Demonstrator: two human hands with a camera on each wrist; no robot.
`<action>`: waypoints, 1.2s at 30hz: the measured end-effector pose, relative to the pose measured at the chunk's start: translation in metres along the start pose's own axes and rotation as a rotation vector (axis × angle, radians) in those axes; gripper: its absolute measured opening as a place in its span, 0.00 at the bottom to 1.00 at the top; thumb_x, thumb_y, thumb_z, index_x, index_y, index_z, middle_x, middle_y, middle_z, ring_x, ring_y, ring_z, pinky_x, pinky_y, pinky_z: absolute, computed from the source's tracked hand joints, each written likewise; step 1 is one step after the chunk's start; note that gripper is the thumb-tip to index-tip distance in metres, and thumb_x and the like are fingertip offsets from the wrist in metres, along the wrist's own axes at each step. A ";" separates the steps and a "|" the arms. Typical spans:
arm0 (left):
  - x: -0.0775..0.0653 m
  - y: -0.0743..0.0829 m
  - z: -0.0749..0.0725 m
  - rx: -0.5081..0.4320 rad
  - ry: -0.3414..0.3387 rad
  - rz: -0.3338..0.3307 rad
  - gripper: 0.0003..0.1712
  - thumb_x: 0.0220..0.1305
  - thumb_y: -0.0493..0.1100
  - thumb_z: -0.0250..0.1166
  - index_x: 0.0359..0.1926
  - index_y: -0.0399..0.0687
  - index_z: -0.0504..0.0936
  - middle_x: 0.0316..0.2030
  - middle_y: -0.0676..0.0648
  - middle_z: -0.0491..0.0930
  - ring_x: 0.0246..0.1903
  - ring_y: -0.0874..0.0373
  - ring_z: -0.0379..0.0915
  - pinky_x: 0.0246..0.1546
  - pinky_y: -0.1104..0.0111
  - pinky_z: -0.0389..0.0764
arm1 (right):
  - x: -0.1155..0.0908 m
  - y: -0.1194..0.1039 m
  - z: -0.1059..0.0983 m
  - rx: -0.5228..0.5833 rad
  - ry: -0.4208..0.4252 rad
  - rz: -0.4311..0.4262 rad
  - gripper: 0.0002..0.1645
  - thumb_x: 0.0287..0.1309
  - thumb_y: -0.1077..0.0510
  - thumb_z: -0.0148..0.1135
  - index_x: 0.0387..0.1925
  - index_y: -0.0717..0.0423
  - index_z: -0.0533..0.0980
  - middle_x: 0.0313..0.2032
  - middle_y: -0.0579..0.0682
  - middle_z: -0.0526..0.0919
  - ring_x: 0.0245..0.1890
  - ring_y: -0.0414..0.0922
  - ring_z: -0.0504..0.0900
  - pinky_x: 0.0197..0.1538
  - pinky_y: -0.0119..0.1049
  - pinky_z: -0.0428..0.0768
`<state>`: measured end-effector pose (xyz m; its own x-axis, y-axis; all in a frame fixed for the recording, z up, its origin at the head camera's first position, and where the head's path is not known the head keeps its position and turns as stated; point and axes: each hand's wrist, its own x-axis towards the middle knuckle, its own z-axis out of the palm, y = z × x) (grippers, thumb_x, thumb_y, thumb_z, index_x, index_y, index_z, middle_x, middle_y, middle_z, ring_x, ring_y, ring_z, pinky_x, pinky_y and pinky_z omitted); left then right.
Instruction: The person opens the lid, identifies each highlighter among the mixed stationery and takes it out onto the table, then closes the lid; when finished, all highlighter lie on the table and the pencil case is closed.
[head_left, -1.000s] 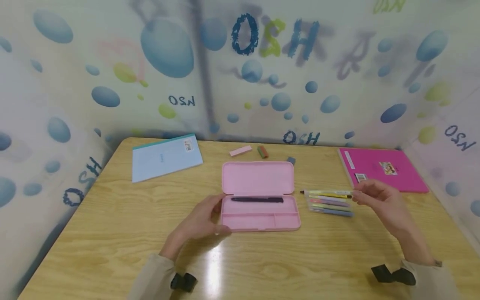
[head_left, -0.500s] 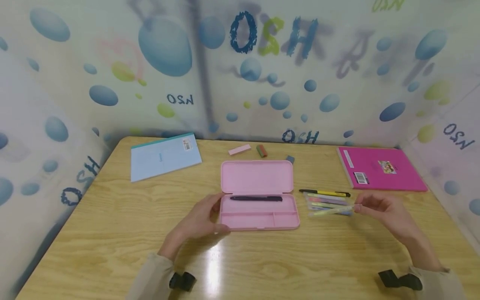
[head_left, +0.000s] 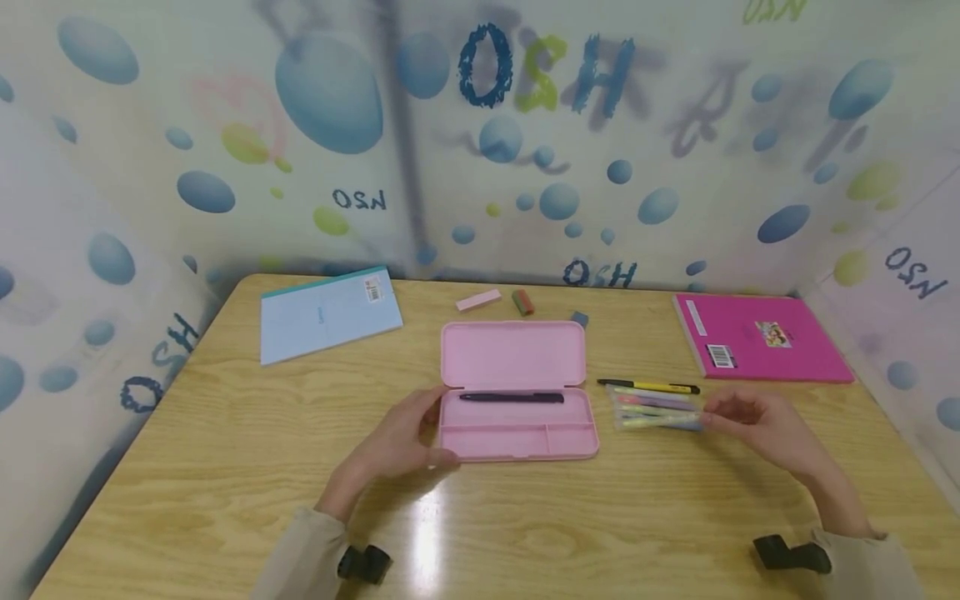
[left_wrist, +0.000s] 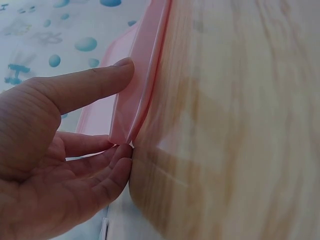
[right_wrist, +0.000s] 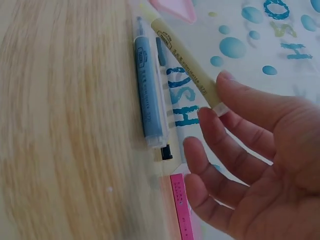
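An opened pink pencil case [head_left: 495, 442] lies on the wooden table with a black pen [head_left: 512, 398] in its long rear compartment. My left hand [head_left: 401, 437] holds its left end, thumb against the front wall and fingers at the corner, as the left wrist view shows. Between thumb and fingertip, my right hand [head_left: 761, 425] pinches the end of a pale yellow highlighter [right_wrist: 185, 60]. That highlighter slants over a row of several pastel highlighters [head_left: 656, 402]; a blue highlighter [right_wrist: 149, 90] is nearest in the right wrist view. Behind the row lies a yellow-and-black pen [head_left: 652, 387].
Back left is a light blue notebook [head_left: 330, 321], back right a magenta notebook [head_left: 765, 337]. Behind the case lie a pink stick-shaped piece [head_left: 478, 300], a red-and-green block [head_left: 523, 302] and a small grey-blue block [head_left: 580, 319]. A patterned wall covering [head_left: 450, 192] borders the table.
My right hand has brought the yellow highlighter from over the yellow-and-black pen toward the table's front, then lowered it onto the near side of the row. My left hand stays at the case.
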<state>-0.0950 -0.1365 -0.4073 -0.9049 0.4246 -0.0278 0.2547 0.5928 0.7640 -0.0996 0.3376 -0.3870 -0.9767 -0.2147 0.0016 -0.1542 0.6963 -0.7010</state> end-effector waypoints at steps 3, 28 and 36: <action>0.000 0.001 0.000 0.001 0.001 -0.001 0.50 0.44 0.44 0.78 0.68 0.39 0.64 0.55 0.39 0.72 0.49 0.50 0.71 0.52 0.55 0.74 | 0.001 0.003 0.001 -0.066 -0.002 -0.003 0.08 0.57 0.59 0.67 0.36 0.58 0.79 0.29 0.45 0.83 0.30 0.35 0.78 0.33 0.30 0.77; 0.000 0.000 -0.001 -0.007 -0.007 -0.003 0.50 0.45 0.45 0.78 0.68 0.40 0.63 0.55 0.40 0.72 0.49 0.50 0.70 0.52 0.55 0.74 | 0.005 0.007 0.008 -0.219 -0.115 0.138 0.15 0.54 0.51 0.70 0.34 0.58 0.79 0.29 0.46 0.80 0.32 0.44 0.75 0.35 0.38 0.73; 0.000 -0.002 0.000 -0.008 -0.007 0.006 0.51 0.46 0.45 0.77 0.68 0.39 0.63 0.56 0.40 0.71 0.50 0.49 0.71 0.53 0.54 0.73 | 0.005 0.008 0.010 -0.211 -0.111 0.141 0.15 0.53 0.51 0.70 0.33 0.58 0.78 0.29 0.46 0.79 0.32 0.44 0.73 0.34 0.37 0.72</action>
<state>-0.0957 -0.1376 -0.4085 -0.9011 0.4327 -0.0281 0.2568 0.5848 0.7695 -0.1048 0.3354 -0.3995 -0.9701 -0.1715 -0.1716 -0.0574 0.8493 -0.5247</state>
